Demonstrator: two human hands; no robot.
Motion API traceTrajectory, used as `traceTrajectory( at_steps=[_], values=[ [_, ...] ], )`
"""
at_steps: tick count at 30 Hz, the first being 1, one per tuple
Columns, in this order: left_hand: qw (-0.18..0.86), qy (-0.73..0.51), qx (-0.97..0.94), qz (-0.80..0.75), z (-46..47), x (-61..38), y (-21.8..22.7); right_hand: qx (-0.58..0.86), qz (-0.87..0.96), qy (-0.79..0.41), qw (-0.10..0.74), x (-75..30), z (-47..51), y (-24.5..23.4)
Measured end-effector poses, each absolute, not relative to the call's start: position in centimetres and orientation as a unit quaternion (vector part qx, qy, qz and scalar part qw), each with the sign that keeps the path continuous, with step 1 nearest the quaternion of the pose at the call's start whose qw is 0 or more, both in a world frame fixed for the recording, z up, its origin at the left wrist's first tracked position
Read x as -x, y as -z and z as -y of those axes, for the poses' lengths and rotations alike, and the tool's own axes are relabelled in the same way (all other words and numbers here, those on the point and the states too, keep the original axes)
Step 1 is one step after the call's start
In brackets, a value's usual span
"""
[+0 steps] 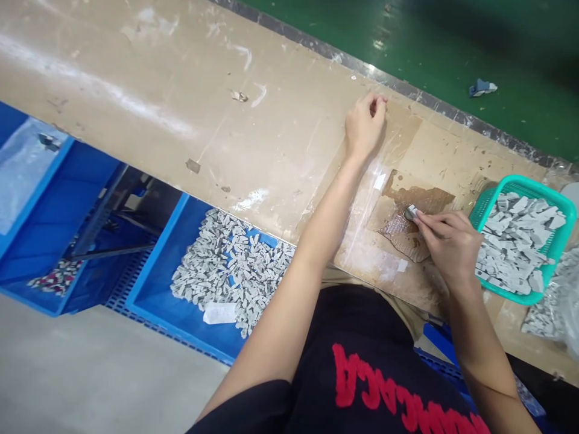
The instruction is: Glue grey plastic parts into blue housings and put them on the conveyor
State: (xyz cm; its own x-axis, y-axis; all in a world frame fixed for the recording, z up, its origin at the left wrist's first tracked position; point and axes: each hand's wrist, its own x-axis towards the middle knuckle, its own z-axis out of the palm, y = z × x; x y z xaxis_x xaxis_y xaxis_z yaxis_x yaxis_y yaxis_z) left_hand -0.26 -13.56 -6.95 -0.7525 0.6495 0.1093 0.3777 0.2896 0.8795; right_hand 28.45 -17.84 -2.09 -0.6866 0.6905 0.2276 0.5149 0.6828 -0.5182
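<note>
My right hand [447, 241] pinches a small grey plastic part [411, 212] against a worn brown patch [418, 208] on the tan workbench [181, 102]. My left hand [365, 123] reaches out to the bench's far side, fingers curled into a loose fist near the metal edge strip; what they hold, if anything, is hidden. A teal basket [484, 202] heaped with grey parts sits just right of my right hand.
Under the bench's near edge stands a blue crate [156, 271] with several grey parts and a white slip. Another blue crate [49, 199] lies to the left with a clear bag. A bag of grey parts [549, 301] rests at far right. Green floor [452, 36] lies beyond.
</note>
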Motion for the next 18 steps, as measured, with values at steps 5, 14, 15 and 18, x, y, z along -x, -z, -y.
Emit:
traceTrajectory(
  at_steps=[5,14,15,18],
  values=[
    [0.165,-0.485,-0.328,-0.794,13.7,0.2,7.1,0.324,0.898,-0.212,0.208,-28.5,17.8,2.0],
    [0.177,-0.457,-0.365,-0.792,9.1,-0.6,5.5,0.268,0.891,-0.180,0.318,-28.5,17.8,1.8],
    [0.171,-0.436,-0.386,-0.795,7.5,-1.1,4.9,0.261,0.894,-0.187,0.313,-28.5,17.8,1.8],
    [0.159,-0.380,-0.454,-0.790,2.5,-2.9,3.5,0.265,0.888,-0.196,0.320,-28.5,17.8,1.7]
  ],
)
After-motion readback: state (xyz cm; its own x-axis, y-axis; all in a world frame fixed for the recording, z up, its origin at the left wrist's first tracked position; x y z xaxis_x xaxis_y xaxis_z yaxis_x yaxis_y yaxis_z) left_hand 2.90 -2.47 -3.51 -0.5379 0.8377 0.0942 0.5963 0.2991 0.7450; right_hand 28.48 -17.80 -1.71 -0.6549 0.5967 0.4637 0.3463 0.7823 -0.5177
